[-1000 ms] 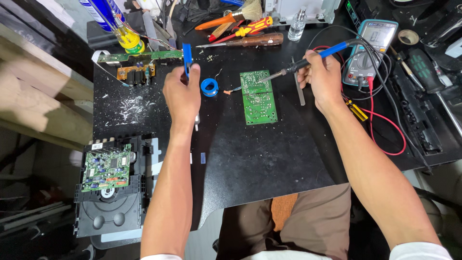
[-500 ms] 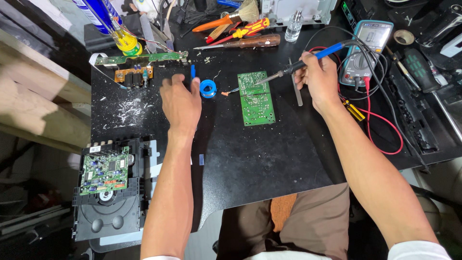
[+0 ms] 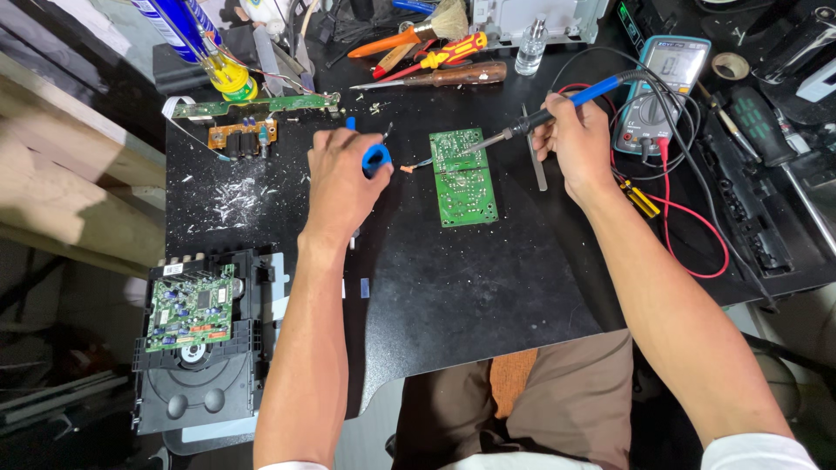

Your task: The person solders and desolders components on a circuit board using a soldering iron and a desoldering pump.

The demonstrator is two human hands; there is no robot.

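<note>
Head view shows a black bench (image 3: 453, 278) as the biggest thing, with a disc-drive chassis (image 3: 205, 348) carrying a green board hanging off its edge at about eight o'clock. Next in size, the green circuit board (image 3: 463, 177) lies solder-side up near the middle, and a multimeter (image 3: 664, 83) with red and black leads sits at two o'clock. The right hand (image 3: 575, 144) is closed around a blue-handled soldering iron (image 3: 557, 109), its tip resting at the board's upper edge. The left hand (image 3: 341, 183), at ten o'clock from the board, is curled over a small blue solder spool (image 3: 376, 157); whether the fingers actually pinch it I cannot tell. Against half a second ago, the left hand has drawn in closer over the spool while the iron tip has come down onto the board, so the two hands look to be converging on one joint. Smallest, an orange-tipped wire (image 3: 409, 167) lies between spool and board.
</note>
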